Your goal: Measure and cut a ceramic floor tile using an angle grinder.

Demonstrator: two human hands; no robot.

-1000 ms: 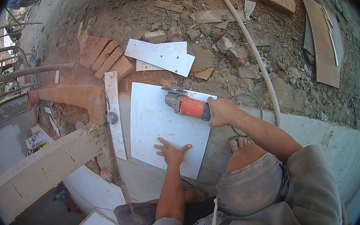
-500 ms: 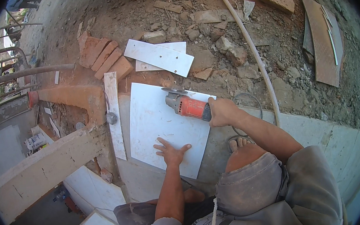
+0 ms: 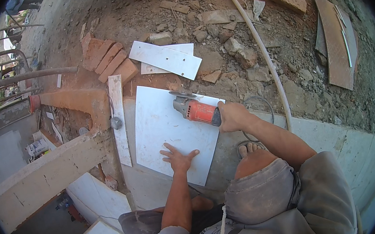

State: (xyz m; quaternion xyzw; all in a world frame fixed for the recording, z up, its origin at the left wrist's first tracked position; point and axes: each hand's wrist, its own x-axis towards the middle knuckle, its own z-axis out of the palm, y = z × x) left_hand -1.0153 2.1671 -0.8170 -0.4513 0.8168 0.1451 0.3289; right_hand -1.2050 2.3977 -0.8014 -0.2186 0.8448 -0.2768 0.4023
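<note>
A large white tile lies flat in front of me on a grey slab. My left hand presses on its near part, fingers spread. An angle grinder with a red body and grey head is in my right hand, which is wrapped round its dark rear end. The grinder's disc is at the far edge of the tile; whether it touches the tile I cannot tell. The grinder's cord loops behind my right hand.
Two white strips, the upper one with holes, lie beyond the tile beside red bricks. A narrow board lies to the left. A pale hose crosses the rubble. Brown tiles lie far right. A concrete beam borders a drop at left.
The grinder and my right hand have shifted very slightly to the right. My left hand and the tile have stayed in place.
</note>
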